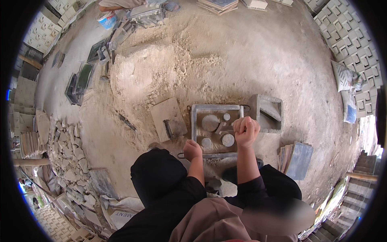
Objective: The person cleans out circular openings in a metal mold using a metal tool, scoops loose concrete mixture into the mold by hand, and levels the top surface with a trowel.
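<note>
A rectangular grey mould frame (194,121) lies on the ground in front of me, with several round grey discs inside, among them a large disc (210,123). My right hand (246,131) makes a fist over the frame's right side. A short hammer-like tool (220,128) juts leftward from that fist over the discs; its exact kind is unclear. Closed at the frame's near left corner, my left hand (192,149) appears to grip the frame's edge, its fingertips partly hidden. Wire loops show at the frame's corners.
Beside the frame stands a grey open box (269,129); a flat board (163,117) with a small dark block lies left. Beyond are a pale powder heap (141,68) and another person's hand (155,3). Stacked tiles (300,160), broken pieces (70,159) and block walls surround me.
</note>
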`<state>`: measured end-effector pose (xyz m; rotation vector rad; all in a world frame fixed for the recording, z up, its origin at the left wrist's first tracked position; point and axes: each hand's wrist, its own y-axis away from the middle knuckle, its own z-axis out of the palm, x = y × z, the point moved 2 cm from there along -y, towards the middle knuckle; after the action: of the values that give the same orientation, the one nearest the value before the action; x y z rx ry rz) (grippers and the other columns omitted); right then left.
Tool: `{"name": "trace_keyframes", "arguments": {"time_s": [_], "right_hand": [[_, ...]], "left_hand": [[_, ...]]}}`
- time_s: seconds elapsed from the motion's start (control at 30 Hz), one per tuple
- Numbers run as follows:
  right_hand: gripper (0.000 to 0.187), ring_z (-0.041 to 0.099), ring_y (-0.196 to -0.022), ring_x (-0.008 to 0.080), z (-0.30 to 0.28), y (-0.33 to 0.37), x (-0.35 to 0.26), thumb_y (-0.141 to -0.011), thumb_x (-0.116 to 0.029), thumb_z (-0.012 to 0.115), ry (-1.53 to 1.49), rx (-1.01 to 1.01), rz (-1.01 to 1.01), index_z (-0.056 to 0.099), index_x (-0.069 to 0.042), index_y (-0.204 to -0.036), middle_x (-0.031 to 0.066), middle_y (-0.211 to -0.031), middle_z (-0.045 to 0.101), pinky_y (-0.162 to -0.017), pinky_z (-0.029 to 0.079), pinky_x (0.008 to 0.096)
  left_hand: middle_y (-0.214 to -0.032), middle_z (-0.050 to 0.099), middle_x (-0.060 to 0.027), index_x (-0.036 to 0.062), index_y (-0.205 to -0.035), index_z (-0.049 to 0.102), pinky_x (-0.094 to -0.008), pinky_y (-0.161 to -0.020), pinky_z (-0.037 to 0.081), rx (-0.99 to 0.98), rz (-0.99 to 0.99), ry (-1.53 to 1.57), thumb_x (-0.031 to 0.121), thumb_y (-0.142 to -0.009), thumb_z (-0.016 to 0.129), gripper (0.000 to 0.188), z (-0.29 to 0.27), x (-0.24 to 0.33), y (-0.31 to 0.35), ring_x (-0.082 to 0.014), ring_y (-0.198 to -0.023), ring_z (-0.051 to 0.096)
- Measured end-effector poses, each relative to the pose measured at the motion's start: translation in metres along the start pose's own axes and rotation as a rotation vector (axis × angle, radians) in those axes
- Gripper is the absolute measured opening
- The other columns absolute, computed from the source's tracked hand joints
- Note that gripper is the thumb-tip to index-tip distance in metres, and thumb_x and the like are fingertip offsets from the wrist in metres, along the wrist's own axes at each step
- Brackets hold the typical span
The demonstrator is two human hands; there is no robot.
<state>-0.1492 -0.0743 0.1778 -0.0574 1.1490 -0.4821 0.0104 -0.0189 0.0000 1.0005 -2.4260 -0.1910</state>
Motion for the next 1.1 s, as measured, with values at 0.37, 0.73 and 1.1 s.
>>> {"name": "trace_keyframes", "arguments": {"time_s": [0.37, 0.73, 1.1], "right_hand": [[0.041, 0.028, -0.034, 0.0135, -0.004, -0.012, -0.010, -0.085, -0.017, 0.038, -0.049, -0.084, -0.059, 0.035, -0.005, -0.046, 0.0040, -0.039, 0.032, -0.034, 0.026, 0.0270], [0.044, 0.033, -0.033, 0.0133, -0.010, -0.050, -0.011, -0.084, -0.016, 0.044, -0.323, -0.402, 0.083, 0.039, -0.003, -0.042, 0.0042, -0.037, 0.036, -0.034, 0.023, 0.0267], [0.045, 0.023, -0.038, 0.0101, -0.050, -0.044, 0.018, -0.090, -0.029, 0.035, -0.323, 0.366, 0.050, 0.030, -0.008, -0.050, 0.0003, -0.042, 0.025, -0.037, 0.017, 0.0274]], "left_hand": [[-0.072, 0.060, -0.0207, 0.0035, -0.070, 0.058, -0.0514, -0.061, 0.044, 0.042, -0.060, -0.002, 0.030, -0.087, 0.028, 0.043, 0.001, -0.005, -0.004, -0.0403, -0.069, 0.057], [-0.076, 0.060, -0.0211, 0.0035, -0.074, 0.058, -0.0512, -0.063, 0.044, 0.049, -0.045, 0.029, 0.030, -0.086, 0.029, 0.041, -0.001, -0.002, -0.003, -0.0412, -0.071, 0.057], [-0.072, 0.060, -0.0210, 0.0033, -0.071, 0.058, -0.0501, -0.062, 0.045, 0.082, -0.040, -0.025, 0.030, -0.086, 0.030, 0.041, 0.000, 0.000, 0.002, -0.0401, -0.069, 0.057]]}}
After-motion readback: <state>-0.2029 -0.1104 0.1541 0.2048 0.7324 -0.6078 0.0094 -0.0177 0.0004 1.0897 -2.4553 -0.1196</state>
